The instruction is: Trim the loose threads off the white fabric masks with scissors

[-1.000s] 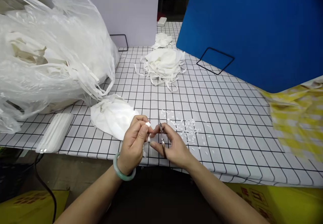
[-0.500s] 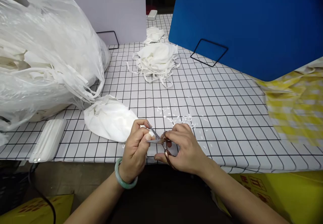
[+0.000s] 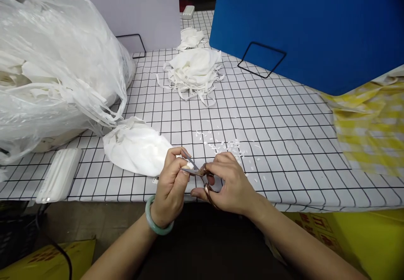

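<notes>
My right hand (image 3: 229, 183) is closed round the handles of a pair of scissors (image 3: 203, 172), whose blades are spread and point left. Between those blades shows a small white bit of cloth, pinched in the fingertips of my left hand (image 3: 172, 183). A larger white cloth piece (image 3: 135, 147) lies on the table and reaches up to my left hand; whether it joins the pinched bit is hidden by the fingers. Just beyond my right hand lie many tiny white clippings (image 3: 232, 145).
A pile of white cloth pieces with straps (image 3: 194, 71) lies farther back on the checked tablecloth (image 3: 268, 120). On the left are a bulging clear plastic bag (image 3: 63, 69) and a white power strip (image 3: 59, 174). A blue panel (image 3: 299, 27) and a pale panel (image 3: 142, 10) stand behind.
The view has shifted slightly. Both hands stay close together, and the scissors' blades remain spread around the white bit, which now shows more clearly between them.
</notes>
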Motion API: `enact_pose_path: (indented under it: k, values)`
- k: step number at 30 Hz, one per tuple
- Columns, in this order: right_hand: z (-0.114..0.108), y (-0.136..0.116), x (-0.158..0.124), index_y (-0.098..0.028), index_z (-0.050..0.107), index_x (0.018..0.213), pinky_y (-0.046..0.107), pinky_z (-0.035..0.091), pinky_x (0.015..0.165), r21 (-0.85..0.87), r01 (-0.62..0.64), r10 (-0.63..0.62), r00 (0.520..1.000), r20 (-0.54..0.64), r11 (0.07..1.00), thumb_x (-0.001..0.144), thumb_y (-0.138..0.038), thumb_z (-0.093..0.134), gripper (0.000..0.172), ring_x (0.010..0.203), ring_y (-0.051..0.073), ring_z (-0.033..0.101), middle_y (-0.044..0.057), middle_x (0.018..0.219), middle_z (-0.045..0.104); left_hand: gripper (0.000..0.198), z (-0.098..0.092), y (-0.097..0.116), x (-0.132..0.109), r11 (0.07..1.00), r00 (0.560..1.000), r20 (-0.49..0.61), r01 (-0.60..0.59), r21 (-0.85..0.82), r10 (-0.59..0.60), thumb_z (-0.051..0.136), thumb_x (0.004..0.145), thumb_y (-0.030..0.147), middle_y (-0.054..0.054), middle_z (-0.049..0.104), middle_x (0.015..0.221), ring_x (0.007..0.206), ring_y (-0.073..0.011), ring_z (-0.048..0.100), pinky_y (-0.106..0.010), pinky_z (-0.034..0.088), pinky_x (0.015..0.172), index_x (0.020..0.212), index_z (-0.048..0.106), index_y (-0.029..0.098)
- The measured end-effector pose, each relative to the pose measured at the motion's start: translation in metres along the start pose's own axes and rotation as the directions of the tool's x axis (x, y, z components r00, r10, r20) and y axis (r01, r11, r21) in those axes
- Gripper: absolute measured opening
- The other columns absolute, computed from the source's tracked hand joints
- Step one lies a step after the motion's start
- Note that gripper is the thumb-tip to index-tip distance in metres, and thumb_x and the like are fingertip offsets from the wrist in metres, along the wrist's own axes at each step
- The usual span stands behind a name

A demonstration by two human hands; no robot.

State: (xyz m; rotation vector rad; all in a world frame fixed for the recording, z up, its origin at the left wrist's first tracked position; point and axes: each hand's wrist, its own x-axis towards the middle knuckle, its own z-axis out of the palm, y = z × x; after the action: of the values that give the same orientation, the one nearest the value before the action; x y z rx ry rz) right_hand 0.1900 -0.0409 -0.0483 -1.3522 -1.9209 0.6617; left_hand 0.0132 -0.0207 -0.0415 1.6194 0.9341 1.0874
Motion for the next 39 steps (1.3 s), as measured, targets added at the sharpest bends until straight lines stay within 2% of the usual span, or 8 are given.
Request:
enact_pose_path:
  k: [16,23,26,30,33,35,37,39]
  values:
    - [0.002,-0.003,-0.002,-0.021,0.05,0.063,0.036,0.038,0.071,0.022,-0.015,0.014,1.0,0.017,1.0,0.079,-0.054,0.077,0.045,0.056,0.014,0.046,-0.004,0.053,0.056,0.027,0.002,-0.003,-0.006,0.999,1.0,0.014,0.027,-0.029,-0.027,0.041,0.104,0.027,-0.009,0.05,0.105,0.103,-0.0237,0.053,-0.037,0.048,0.082,0.09,0.062,0.019]
    - [-0.003,0.004,-0.014,-0.021,0.045,0.058,0.033,0.037,0.066,-0.083,-0.009,0.002,0.996,-0.086,0.996,0.083,-0.052,0.075,0.049,0.052,0.012,0.042,-0.004,0.048,0.05,0.024,0.013,-0.005,0.002,0.998,0.995,0.081,-0.058,0.003,0.058,0.038,0.104,0.019,-0.007,0.049,0.1,0.108,-0.023,0.048,-0.037,0.044,0.09,0.088,0.056,0.019]
    - [-0.007,0.011,-0.025,-0.02,0.044,0.057,0.031,0.037,0.064,-0.135,-0.042,0.021,0.988,-0.154,0.99,0.085,-0.051,0.073,0.051,0.052,0.011,0.042,-0.004,0.049,0.051,0.025,0.023,-0.007,0.009,0.993,0.983,0.14,-0.119,0.018,0.115,0.038,0.104,0.017,-0.007,0.048,0.096,0.106,-0.0219,0.046,-0.035,0.044,0.089,0.084,0.053,0.019]
    - [-0.007,0.024,-0.039,-0.019,0.047,0.054,0.029,0.037,0.062,-0.151,-0.121,0.087,0.972,-0.217,0.981,0.089,-0.055,0.068,0.054,0.05,0.011,0.04,-0.003,0.048,0.049,0.025,0.036,-0.015,0.018,0.994,0.97,0.218,-0.109,0.0,0.107,0.039,0.104,0.018,-0.006,0.048,0.096,0.107,-0.0209,0.046,-0.033,0.043,0.092,0.084,0.054,0.019]
    - [-0.007,0.033,-0.045,-0.019,0.051,0.053,0.029,0.037,0.057,-0.011,-0.271,0.264,0.945,-0.195,0.963,0.084,-0.064,0.067,0.057,0.051,0.012,0.042,-0.002,0.048,0.048,0.026,0.041,-0.023,0.019,0.998,0.974,0.217,-0.056,-0.033,0.062,0.041,0.104,0.021,-0.006,0.048,0.096,0.11,-0.0213,0.046,-0.034,0.042,0.095,0.084,0.056,0.019]
    - [-0.008,0.036,-0.046,-0.02,0.057,0.062,0.027,0.037,0.053,0.176,-0.402,0.425,0.896,-0.126,0.899,0.079,-0.068,0.07,0.052,0.053,0.013,0.043,-0.001,0.056,0.052,0.026,0.041,-0.026,0.016,0.999,0.978,0.207,-0.001,-0.044,0.01,0.042,0.104,0.023,-0.007,0.049,0.097,0.111,-0.0216,0.047,-0.033,0.044,0.094,0.083,0.057,0.019]
    - [-0.011,0.036,-0.047,-0.022,0.061,0.081,0.027,0.043,0.054,0.393,-0.452,0.513,0.856,-0.06,0.801,0.075,-0.068,0.073,0.048,0.06,0.014,0.049,0.002,0.075,0.06,0.026,0.04,-0.024,0.012,0.999,0.98,0.196,0.032,-0.04,-0.023,0.042,0.104,0.024,-0.008,0.05,0.1,0.112,-0.0217,0.048,-0.033,0.045,0.093,0.085,0.058,0.019]
    - [-0.011,0.032,-0.046,-0.024,0.058,0.099,0.029,0.051,0.066,0.598,-0.417,0.511,0.859,0.014,0.684,0.074,-0.062,0.078,0.049,0.076,0.016,0.057,0.005,0.101,0.061,0.024,0.038,-0.018,0.006,0.999,0.971,0.239,0.002,-0.036,0.007,0.041,0.104,0.022,-0.01,0.052,0.106,0.115,-0.0219,0.05,-0.035,0.046,0.097,0.091,0.061,0.018]
